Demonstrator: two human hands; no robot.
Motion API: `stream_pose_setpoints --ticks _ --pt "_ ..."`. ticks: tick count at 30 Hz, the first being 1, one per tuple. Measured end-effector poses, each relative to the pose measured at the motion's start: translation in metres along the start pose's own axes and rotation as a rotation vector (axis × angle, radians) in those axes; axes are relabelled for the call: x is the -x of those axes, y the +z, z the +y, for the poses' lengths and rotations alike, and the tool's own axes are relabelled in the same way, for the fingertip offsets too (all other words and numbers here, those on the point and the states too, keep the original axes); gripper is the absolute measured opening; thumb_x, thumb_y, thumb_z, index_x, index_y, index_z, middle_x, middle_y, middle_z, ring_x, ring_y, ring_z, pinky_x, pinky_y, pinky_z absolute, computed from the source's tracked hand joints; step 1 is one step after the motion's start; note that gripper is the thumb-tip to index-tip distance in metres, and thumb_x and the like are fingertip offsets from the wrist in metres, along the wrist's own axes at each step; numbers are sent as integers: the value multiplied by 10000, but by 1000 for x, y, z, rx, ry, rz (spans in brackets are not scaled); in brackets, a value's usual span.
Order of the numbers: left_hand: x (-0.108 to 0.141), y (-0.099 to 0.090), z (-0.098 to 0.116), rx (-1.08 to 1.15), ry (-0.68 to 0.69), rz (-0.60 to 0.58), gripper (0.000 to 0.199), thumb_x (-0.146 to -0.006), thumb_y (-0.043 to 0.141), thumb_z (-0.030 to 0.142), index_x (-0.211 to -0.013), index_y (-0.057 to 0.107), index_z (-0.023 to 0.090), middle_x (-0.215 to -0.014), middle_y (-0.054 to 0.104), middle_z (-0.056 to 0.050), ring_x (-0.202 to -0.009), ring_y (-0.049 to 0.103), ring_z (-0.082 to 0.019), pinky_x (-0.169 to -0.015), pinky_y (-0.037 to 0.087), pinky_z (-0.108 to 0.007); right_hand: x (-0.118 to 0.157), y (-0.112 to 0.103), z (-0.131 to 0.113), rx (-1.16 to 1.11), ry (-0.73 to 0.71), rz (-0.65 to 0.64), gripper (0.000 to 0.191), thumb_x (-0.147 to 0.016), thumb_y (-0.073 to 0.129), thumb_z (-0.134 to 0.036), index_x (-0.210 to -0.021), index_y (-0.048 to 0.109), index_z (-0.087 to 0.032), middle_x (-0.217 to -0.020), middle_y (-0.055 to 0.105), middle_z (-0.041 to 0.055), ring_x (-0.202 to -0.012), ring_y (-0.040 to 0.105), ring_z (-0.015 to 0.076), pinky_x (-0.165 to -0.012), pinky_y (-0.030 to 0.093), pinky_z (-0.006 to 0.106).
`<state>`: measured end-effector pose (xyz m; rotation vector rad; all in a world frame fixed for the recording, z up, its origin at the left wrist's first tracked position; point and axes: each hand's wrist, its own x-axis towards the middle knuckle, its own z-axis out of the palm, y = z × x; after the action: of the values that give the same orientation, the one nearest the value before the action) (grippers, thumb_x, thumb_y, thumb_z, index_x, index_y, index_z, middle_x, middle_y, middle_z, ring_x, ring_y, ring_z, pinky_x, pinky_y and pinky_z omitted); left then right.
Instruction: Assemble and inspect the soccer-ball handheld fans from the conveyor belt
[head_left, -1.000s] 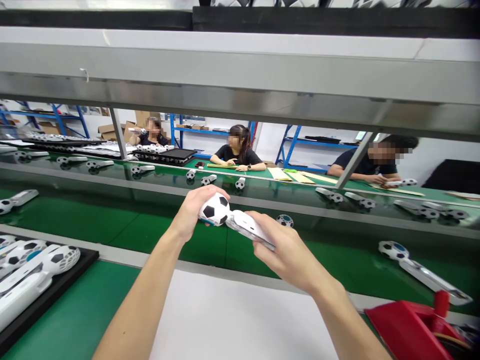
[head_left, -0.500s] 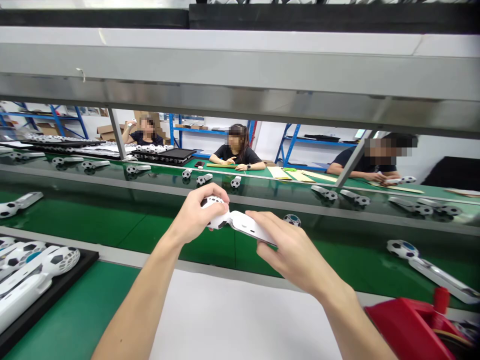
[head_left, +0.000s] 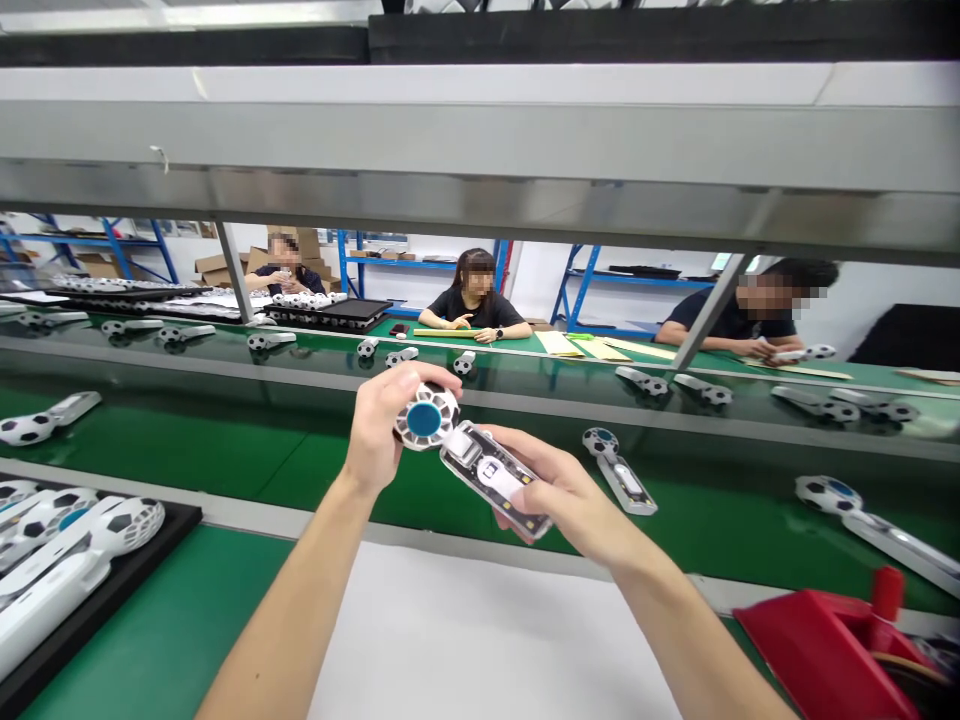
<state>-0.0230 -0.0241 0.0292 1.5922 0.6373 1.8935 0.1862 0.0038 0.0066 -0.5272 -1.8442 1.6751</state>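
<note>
Both of my hands hold one white handheld fan with a black-and-white football-patterned head, above the near edge of the green belt. My left hand grips the round head, whose blue centre disc faces me. My right hand is closed round the lower end of the handle, thumb on its clear face, through which a circuit board and small yellow parts show. A white sheet lies on the bench below.
Similar fans lie on the green belt, one just right of my hands. A black tray of fans stands at left, a red tool at right. A metal shelf spans above. Three people sit across the belt.
The fan has been turned so that its blue disc and clear handle face show. Fans on the far belt have shifted slightly left, while those on the near belt have shifted right.
</note>
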Motion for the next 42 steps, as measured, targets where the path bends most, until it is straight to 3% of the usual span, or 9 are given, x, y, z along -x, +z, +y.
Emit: stream_pose_setpoints --ticks 4,7,10,14,21,28,32,37,42 --pt "0 8 0 209 20 73 366 -866 648 438 -1117 651 172 -1140 668 -101 -942 697 -270 -781 605 -374 -4 13 3 -287 2 -28 599 -739 608 -211 -1335 554 -184 -1008 689 108 -599 631 158 -414 441 205" --pt "-1 16 -3 231 -49 151 530 -809 760 421 -1244 532 220 -1201 626 -86 -987 697 -262 -798 614 -362 -2 23 1 -328 -28 -35 566 -797 646 -232 -1353 539 -209 -1093 662 104 -678 656 153 -511 505 226" --pt "0 23 -5 221 -141 195 583 -837 734 531 -1266 477 232 -1181 634 -94 -930 711 -240 -765 615 -337 2 30 0 -303 -73 -17 600 -823 629 -188 -1403 495 -256 -1088 631 63 -757 653 152 -603 542 253" --pt "3 26 -7 216 -147 170 582 -881 662 592 -1318 455 269 -1275 607 -91 -1036 681 -240 -839 595 -334 3 33 3 -259 -119 63 585 -833 586 -158 -1400 487 -263 -987 607 33 -749 629 153 -574 530 245" --pt "7 26 -9 118 -173 96 609 -930 617 555 -1434 366 325 -1322 588 -56 -1162 632 -242 -992 528 -351 1 32 6 -245 -143 92 481 -911 592 -236 -1379 482 -266 -939 607 26 -691 618 144 -538 522 244" --pt "7 25 -8 93 -176 51 631 -987 518 539 -1541 302 327 -1512 470 -49 -1337 518 -278 -1120 453 -391 2 28 4 -333 -108 127 491 -841 650 -235 -1316 524 -232 -1061 632 71 -660 634 147 -491 511 238" --pt "7 23 -8 44 -164 35 606 -1007 492 513 -1554 313 324 -1541 443 -52 -1302 550 -283 -1049 510 -378 2 26 1 -358 -102 123 455 -830 649 -263 -1271 553 -199 -1059 654 96 -607 622 140 -457 480 225" --pt "6 22 -9 43 -170 71 546 -1006 488 524 -1502 413 309 -1430 561 -59 -1156 644 -259 -922 565 -345 2 24 1 -382 -103 102 442 -837 642 -261 -1269 568 -209 -1067 657 99 -599 620 141 -463 473 234" --pt "3 21 -12 47 -74 108 485 -978 543 527 -1399 555 286 -1349 620 -63 -1075 671 -238 -805 584 -284 2 25 1 -452 -107 32 367 -835 645 -274 -1194 610 -205 -1061 663 96 -565 613 133 -452 438 227"
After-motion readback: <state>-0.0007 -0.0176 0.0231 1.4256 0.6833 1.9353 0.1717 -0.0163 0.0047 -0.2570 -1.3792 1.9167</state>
